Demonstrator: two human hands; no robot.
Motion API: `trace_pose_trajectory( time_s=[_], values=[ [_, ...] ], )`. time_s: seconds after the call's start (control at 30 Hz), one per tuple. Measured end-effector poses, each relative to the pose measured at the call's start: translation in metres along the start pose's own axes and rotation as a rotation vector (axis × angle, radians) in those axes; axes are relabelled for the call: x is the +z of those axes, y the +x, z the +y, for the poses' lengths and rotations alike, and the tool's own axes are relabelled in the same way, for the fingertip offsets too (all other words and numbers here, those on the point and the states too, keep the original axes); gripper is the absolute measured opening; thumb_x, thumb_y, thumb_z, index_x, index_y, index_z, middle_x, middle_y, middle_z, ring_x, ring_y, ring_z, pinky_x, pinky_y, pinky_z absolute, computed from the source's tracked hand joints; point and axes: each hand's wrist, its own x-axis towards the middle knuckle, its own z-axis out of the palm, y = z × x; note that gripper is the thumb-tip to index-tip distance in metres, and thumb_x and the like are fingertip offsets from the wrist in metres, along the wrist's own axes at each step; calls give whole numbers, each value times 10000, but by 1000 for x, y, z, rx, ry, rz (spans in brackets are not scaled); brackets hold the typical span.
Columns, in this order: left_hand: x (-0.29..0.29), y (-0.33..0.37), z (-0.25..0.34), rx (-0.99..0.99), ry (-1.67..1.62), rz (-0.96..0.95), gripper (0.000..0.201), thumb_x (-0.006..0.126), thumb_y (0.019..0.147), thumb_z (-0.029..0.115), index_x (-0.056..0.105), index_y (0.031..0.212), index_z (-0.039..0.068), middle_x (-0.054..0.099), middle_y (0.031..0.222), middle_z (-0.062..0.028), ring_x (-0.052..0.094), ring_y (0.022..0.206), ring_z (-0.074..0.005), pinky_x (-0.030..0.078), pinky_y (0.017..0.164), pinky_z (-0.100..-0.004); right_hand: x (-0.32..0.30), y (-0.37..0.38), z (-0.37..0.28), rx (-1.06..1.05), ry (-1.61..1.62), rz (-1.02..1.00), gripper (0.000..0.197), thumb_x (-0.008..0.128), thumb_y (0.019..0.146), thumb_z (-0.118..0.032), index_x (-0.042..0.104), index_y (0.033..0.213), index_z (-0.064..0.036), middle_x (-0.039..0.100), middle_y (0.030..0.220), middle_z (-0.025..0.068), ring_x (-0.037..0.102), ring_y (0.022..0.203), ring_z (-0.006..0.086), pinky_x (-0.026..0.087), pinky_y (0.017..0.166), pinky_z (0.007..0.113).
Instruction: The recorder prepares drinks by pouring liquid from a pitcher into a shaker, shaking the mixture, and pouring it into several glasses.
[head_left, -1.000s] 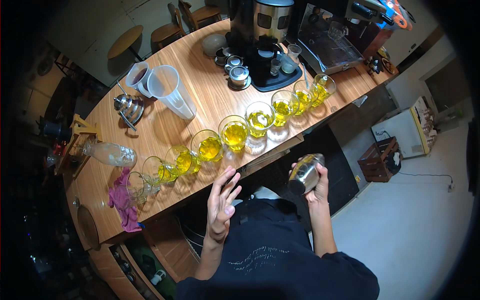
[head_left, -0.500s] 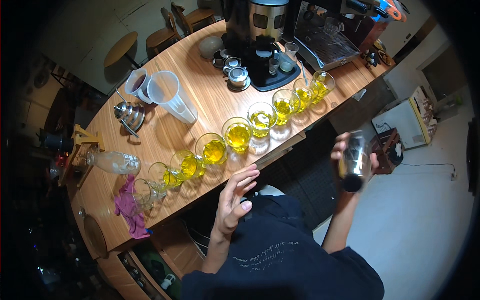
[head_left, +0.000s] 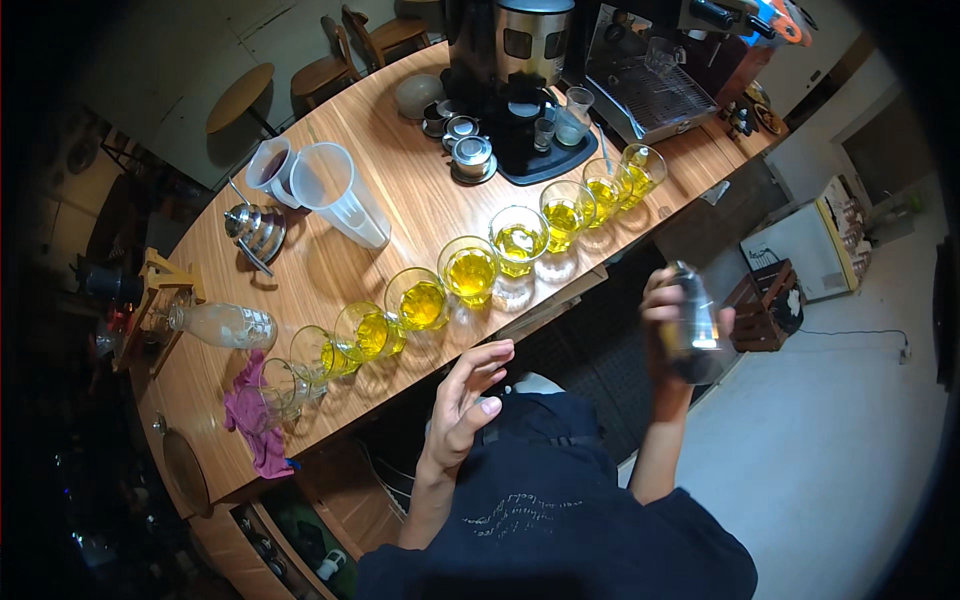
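My right hand (head_left: 660, 310) is wrapped round a dark, shiny bottle (head_left: 697, 325), raised off the counter at the right and smeared by motion. What the bottle holds cannot be made out. Over the counter's near edge, my left hand (head_left: 462, 408) hovers with fingers spread and slightly bent, holding nothing. Beyond it a diagonal row of several clear glasses of yellow liquid crosses the counter, among them a middle glass (head_left: 468, 275) and a far-right glass (head_left: 640, 178). The left-end glass (head_left: 283, 388) appears to have no yellow liquid and stands by a pink cloth (head_left: 255, 420).
Behind the row are a tall plastic pitcher (head_left: 345, 205), a steel gooseneck kettle (head_left: 255, 235) and a glass bottle lying on its side (head_left: 225, 326). Metal coffee drippers (head_left: 472, 158), a black tray (head_left: 520, 165) and an espresso machine (head_left: 650, 90) occupy the back. An open drawer (head_left: 290, 545) sits below left.
My right hand has swung slightly left with the bottle, whose tilt has changed. My left hand has barely moved. The counter has shifted a little left in view.
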Motion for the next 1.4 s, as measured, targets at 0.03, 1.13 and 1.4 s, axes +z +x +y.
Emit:
trace_pose_trajectory(
  time_s=[0.03,1.13,1.4],
  values=[
    [-1,-1,-1,1,-1,2,711,648,813,324,500,1409,-33,516,1438,-159,482,1371,-250,344,1147,-389,17,7,0,232,625,-91,708,765,834,-395,488,1341,15,509,1339,192,593,1141,349,544,974,492],
    [6,-23,-13,-70,29,56,625,665,860,299,519,1395,12,563,1378,-141,512,1331,-239,366,1127,-383,51,-8,-14,168,571,-42,687,774,812,-126,414,1386,-11,457,1293,150,571,1100,302,533,925,460],
    [-2,-29,-16,-70,55,92,623,643,856,349,544,1364,3,576,1384,-145,540,1307,-250,405,1099,-385,-114,-37,0,130,303,823,592,775,816,-419,579,1172,12,611,1144,224,633,1031,349,564,924,483]
  ],
)
